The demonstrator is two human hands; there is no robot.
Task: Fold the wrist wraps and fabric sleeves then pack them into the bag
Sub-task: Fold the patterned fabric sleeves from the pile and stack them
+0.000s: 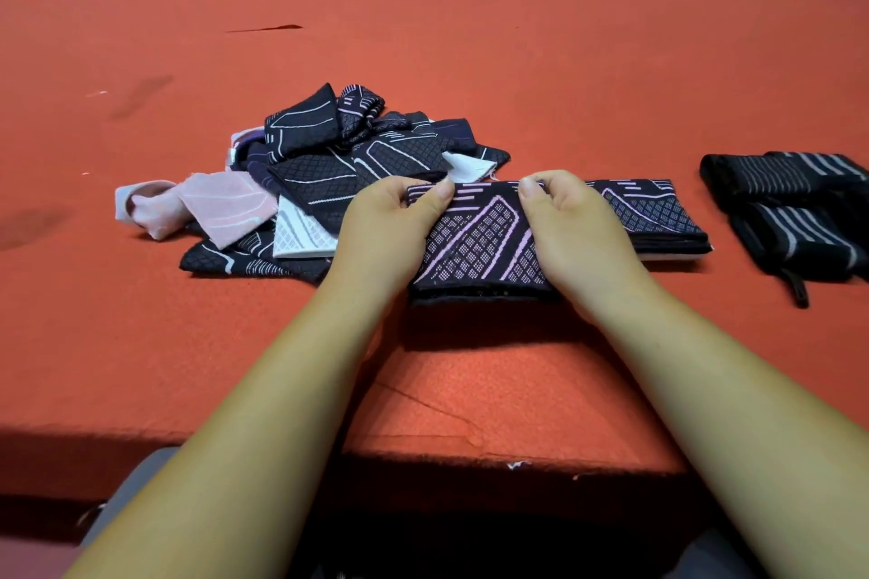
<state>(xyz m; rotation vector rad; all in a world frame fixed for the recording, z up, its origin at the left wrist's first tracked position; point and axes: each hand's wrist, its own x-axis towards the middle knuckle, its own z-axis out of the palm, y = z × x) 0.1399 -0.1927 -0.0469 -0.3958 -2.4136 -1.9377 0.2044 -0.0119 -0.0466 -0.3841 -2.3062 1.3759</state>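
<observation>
Head view: left hand (392,226) and right hand (571,233) each pinch the far edge of one dark lilac-patterned sleeve (479,244), thumbs on top and fingers curled under. They grip close together, likely to keep the fold square. The near edge sits raised off the red table (517,61), with shadow under it. It overlaps the left end of the folded stack (658,216), so this looks like a placing or aligning step; I can't tell if it touches the stack. The unfolded pile (329,165) sits just left, within reach, and includes a pink sleeve (221,202). The striped wrist wraps (790,212) lie apart on the right, probably sorted by type. No bag is in view, so packing is not started.
</observation>
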